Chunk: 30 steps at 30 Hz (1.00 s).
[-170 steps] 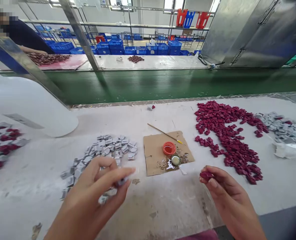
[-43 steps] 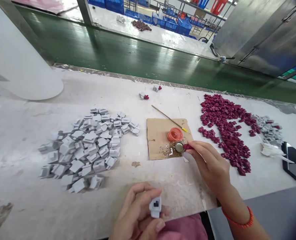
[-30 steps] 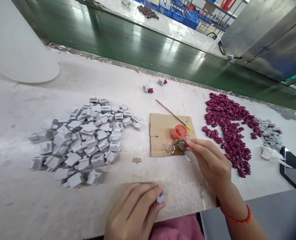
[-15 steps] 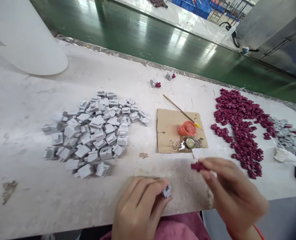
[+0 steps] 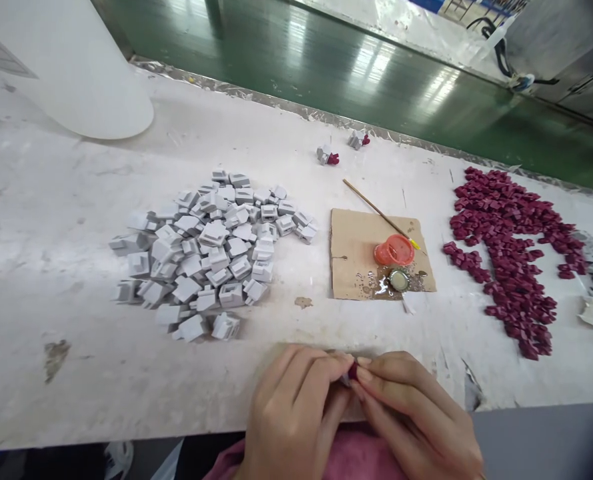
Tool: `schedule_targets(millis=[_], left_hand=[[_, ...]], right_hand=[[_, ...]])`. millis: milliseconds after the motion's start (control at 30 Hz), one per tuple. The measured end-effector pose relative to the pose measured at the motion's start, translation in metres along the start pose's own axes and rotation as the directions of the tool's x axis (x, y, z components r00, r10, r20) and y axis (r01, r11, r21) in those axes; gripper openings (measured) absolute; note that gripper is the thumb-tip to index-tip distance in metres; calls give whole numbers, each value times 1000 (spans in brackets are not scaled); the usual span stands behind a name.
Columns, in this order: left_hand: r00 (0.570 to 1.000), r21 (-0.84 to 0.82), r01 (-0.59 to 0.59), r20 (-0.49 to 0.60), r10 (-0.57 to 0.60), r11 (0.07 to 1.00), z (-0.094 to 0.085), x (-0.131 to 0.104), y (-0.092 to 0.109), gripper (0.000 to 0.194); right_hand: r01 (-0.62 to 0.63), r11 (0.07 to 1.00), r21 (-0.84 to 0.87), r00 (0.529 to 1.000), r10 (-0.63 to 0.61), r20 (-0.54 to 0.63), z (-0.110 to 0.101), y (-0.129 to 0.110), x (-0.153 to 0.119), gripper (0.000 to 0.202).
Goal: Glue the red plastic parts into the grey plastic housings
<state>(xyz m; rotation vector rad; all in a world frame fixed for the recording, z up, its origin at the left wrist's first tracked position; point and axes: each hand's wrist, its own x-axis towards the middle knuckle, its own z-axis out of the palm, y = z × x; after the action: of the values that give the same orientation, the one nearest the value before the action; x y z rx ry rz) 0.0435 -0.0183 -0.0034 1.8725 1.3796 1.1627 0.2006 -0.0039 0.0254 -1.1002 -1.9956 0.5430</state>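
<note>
My left hand (image 5: 296, 400) is closed around a small grey plastic part (image 5: 345, 379), mostly hidden by the fingers. Pinched in my right hand (image 5: 416, 407) is a small dark red plastic piece (image 5: 353, 370), which meets the grey part between my fingertips. How deep the red piece sits in the grey one cannot be made out. Both hands are at the table's front edge. A heap of similar grey parts (image 5: 216, 247) lies to the left, and a pile of dark red pieces (image 5: 506, 247) spreads out on the right.
A cardboard sheet (image 5: 349, 230) bears a red cup (image 5: 393, 251), a bottle cap (image 5: 399, 280) and wet spots. A thin brush (image 5: 376, 208) rests across its edge. Two grey-and-red joined pieces (image 5: 326, 155) lie behind. A white cylinder (image 5: 96, 80) stands far left; a green belt (image 5: 256, 57) runs behind.
My right hand has moved left with the dark red piece and brought it against the grey part in my left hand. The camera view has shifted slightly.
</note>
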Motion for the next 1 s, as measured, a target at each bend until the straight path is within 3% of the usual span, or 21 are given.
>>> schedule_targets(millis=[200,267,333,367,433,467,533,633,733,800,900,1000], left_hand=[[1000,28,16,11,-17,999,1,1,0,16],[999,18,29,27,-30,999,-1,0,0,20],[993,-54,109,55,-106,993,-7,0,0,30],[983,-117,172,80,-164,978,-12,0,0,36],[953,-267,293,160,-258,918,-25,3,2,44],[939,-330,333,207,-276,883,-32,6,4,44],[923,-394,362,281,-264,845,-49,19,10,42],[940,-288,283,273,-205,915,-71,61,18,39],[972,-6,83,222,-79,997,-74,129,19,32],[970,172,-26,244,-17,985,-61,181,10,29],[949,317,-112,314,7,942,-23,246,-13,24],[932,404,-162,363,5,900,8,279,-33,22]], right_hand=[[-15,1000,18,998,14,59,1,-2,-1,25],[-4,1000,-14,991,6,135,-6,3,-4,23],[-32,992,-119,989,49,140,-20,16,-5,30],[-66,976,-208,993,85,83,-30,26,-5,38],[-211,893,-397,974,159,-161,-51,52,-1,42],[-245,831,-499,954,114,-279,-62,67,1,41],[-272,731,-626,950,101,-295,-80,96,6,43],[-263,707,-656,963,154,-220,-94,127,7,44],[-275,706,-653,957,137,-254,-95,137,2,33],[-315,662,-680,942,133,-307,-93,140,-1,35],[-361,591,-722,922,110,-372,-90,147,-3,54],[-325,582,-745,938,97,-333,-91,160,-4,63]])
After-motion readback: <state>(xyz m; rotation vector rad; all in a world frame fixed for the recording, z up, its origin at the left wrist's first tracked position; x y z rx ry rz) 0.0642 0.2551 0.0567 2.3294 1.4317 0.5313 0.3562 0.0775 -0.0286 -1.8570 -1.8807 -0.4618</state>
